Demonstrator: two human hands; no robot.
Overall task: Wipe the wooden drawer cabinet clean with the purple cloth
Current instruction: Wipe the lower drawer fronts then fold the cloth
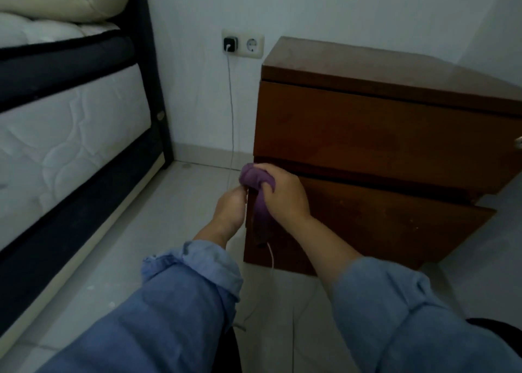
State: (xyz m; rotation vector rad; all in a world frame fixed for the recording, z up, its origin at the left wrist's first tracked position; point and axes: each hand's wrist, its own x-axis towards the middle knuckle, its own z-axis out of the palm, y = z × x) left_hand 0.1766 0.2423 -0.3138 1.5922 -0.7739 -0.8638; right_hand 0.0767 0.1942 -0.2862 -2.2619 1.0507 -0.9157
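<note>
Quilted white mattress on my left, then the boxy brown wood cabinet with two flat drawer fronts, kinda scuffed. My right hand is gripping the bunched purple cloth against its front left corner. Left hand pinches that corner edge. One thin white cable.

We can read no text, label, brand, number or sign anywhere here: the wooden drawer cabinet, the purple cloth and the wall socket all show us plain, unmarked surfaces.
</note>
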